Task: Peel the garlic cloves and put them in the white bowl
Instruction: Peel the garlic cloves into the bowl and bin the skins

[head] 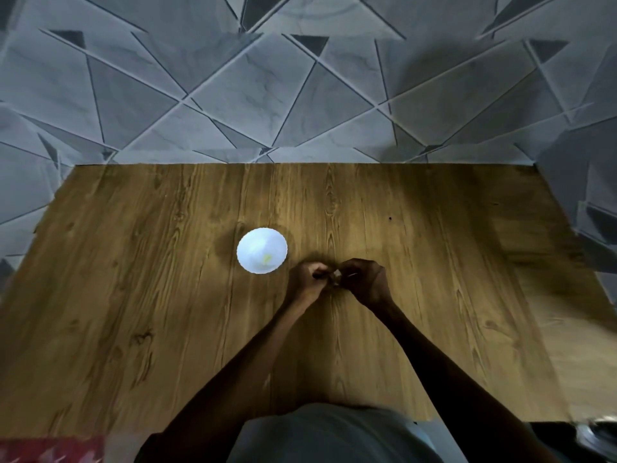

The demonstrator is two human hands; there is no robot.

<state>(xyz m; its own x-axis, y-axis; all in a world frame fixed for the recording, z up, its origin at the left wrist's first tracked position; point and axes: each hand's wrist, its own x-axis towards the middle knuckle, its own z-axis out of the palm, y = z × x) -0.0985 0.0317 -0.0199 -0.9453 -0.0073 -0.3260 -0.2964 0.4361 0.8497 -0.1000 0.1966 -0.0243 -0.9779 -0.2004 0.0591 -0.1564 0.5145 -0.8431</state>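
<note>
Mid-peel: left hand (305,279) & right hand (367,282), fingers pinched on one garlic clove (335,275), at 4 o'clock of the bowl (252,240); next prob. needs skin off, then drop in.

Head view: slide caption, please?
Left hand and right hand pinch a small pale garlic clove beside the round white bowl on the wooden table.

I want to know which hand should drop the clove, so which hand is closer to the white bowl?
Left. The left hand sits just right of the bowl; the right hand is farther right, beyond the garlic clove held between both hands.
</note>
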